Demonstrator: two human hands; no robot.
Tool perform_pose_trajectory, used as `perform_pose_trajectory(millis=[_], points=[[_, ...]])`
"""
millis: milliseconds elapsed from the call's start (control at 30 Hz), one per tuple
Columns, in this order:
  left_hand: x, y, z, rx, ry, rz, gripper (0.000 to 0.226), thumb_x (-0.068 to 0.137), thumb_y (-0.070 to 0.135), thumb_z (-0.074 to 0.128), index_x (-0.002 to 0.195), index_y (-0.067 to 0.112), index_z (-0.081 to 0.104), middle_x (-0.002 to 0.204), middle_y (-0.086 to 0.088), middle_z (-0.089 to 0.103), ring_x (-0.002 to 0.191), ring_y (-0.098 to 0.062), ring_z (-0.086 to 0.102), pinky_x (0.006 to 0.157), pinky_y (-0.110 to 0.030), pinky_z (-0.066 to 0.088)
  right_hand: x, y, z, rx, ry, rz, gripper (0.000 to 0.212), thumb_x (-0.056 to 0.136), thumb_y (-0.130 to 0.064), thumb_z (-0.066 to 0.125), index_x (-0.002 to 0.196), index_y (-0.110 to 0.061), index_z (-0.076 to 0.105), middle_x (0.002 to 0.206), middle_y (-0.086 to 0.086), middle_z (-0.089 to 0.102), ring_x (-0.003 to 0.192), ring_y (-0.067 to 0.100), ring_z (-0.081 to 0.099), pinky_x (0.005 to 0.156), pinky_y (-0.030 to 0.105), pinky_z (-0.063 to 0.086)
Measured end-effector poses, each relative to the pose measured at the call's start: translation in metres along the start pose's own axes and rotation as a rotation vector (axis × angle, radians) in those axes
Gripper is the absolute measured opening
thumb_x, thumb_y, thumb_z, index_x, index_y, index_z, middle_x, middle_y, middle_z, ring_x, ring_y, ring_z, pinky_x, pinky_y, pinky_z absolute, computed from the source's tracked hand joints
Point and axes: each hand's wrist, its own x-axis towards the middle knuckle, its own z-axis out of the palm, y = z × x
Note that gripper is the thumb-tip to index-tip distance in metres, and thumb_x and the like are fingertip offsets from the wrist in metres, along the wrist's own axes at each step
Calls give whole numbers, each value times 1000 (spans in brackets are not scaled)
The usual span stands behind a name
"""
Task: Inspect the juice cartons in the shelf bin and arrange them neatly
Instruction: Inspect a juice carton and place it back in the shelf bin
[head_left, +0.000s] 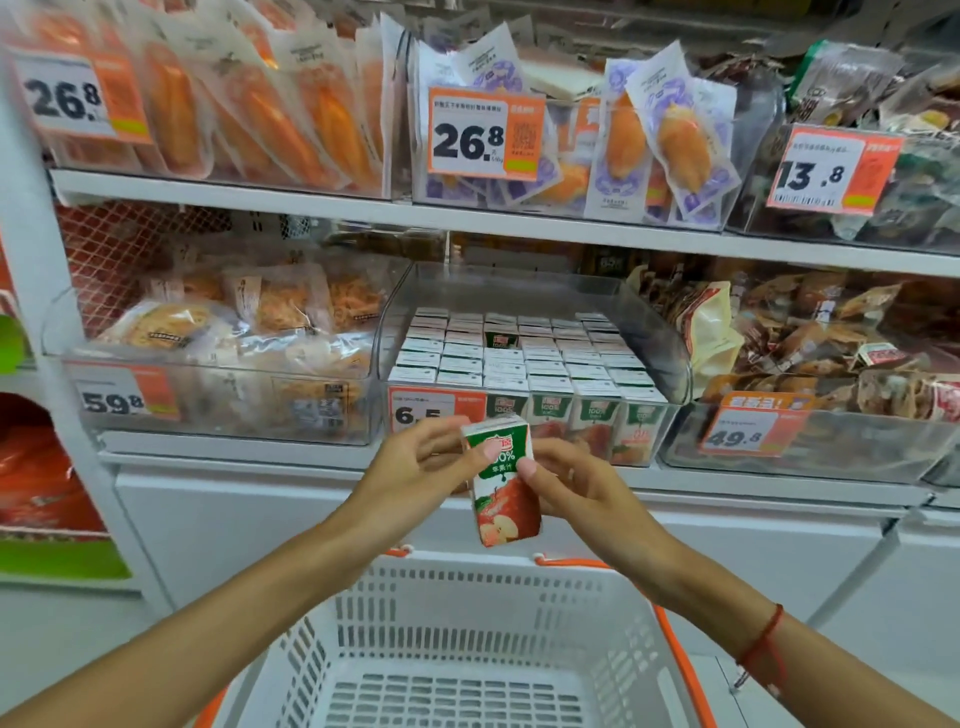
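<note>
While the person is holding one carton (503, 480) up in front of the bin (670, 358), just above the basket (467, 618), the checking should be slow: turning it to see every face and corner, not squeezing the soft sides. One gap is showing in the rows of the bin, and I think the carton belongs there, upright with the front facing out. The left hand (415, 467) is pinching the top left edge with thumb and fingers. The right hand (566, 483) is gripping the right side, thumb on the front. Both forearms are reaching forward.
</note>
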Motion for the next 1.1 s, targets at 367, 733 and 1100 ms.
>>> perform_pose_trajectory(millis=[367,733,1100], points=[[0,-3,-7,166,-138,251,37,79,30,73,115,29,66,112,21,70,112,4,60,90,-13,50,-3,1,-4,-63,34,-177,38,86,-37,63,123,-30,58,121,-17,66,114,2,61,91,17,50],[0,-13,0,94,-127,-38,8,89,36,65,96,35,69,89,21,75,86,8,68,64,-6,51,0,5,6,-127,89,67,36,88,-51,52,107,-25,68,97,1,74,91,19,70,80,29,59],[2,-17,-3,-189,33,-257,29,94,37,59,111,17,71,99,2,77,94,-11,72,78,-19,57,-4,0,6,52,-140,256,43,82,-34,70,123,-25,62,106,-1,75,98,9,70,90,26,55]])
